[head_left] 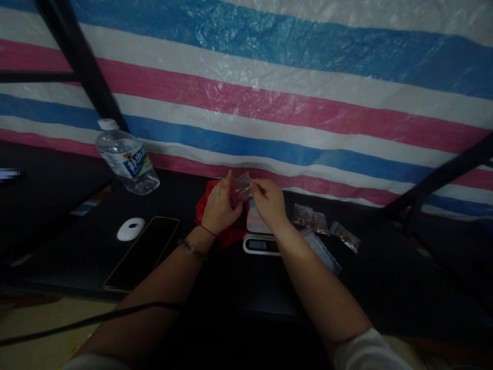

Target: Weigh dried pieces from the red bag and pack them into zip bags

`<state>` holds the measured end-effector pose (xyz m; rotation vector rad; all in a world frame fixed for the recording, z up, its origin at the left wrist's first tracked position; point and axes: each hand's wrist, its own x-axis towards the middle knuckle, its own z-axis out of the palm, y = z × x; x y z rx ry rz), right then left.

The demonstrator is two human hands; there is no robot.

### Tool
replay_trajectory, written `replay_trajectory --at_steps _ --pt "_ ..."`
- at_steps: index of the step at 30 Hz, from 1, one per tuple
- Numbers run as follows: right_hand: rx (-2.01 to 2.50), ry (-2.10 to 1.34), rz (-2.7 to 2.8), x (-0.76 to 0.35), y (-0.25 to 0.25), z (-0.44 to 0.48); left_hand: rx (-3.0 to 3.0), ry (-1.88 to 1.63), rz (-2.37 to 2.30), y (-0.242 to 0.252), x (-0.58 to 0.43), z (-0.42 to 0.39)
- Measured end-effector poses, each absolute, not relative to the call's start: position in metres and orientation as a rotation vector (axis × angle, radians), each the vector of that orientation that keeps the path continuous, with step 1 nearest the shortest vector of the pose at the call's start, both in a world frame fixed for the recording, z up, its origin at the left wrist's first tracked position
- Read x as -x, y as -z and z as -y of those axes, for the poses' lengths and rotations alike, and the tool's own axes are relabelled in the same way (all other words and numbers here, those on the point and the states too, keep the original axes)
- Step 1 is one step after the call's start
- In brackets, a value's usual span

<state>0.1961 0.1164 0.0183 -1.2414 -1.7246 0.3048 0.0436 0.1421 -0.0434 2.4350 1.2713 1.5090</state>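
Note:
Between my two hands is a small clear plastic bag point(241, 188), held up above the kitchen scale. My left hand point(220, 208) grips its left side, and a red bag point(227, 239) lies under and behind that hand. With thumb and fingertips pinched, my right hand point(268, 202) has the bag's right edge. The white digital scale point(251, 243) sits just below, its display facing me and partly covered by my right hand. Whether anything is inside the held bag, I cannot tell.
Several small filled zip bags point(302, 215) lie right of the scale, beside flat clear bags point(320, 252). On the left are a phone point(142, 254), a white oval object point(131, 229) and a plastic bottle point(129, 159). A striped tarp point(269, 103) and dark metal bars point(77, 56) stand behind.

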Motion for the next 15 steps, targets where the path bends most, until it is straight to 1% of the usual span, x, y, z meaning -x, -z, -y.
replay_trajectory --at_steps 4,9,11,15 --pt "1.273 -0.482 1.584 -0.215 -0.017 -0.106 -2.513 -1.533 -1.135 0.039 -0.041 -0.138" --pt "1.346 -0.661 1.549 -0.255 -0.013 -0.062 -2.786 -1.208 -0.695 0.032 -0.051 -0.120" --pt "1.425 -0.667 1.477 -0.279 -0.007 -0.039 -2.816 -1.138 -0.601 0.030 -0.056 -0.115" --pt "1.601 -0.517 1.113 -0.339 0.020 0.002 -2.788 -1.156 -0.687 0.031 -0.057 -0.117"
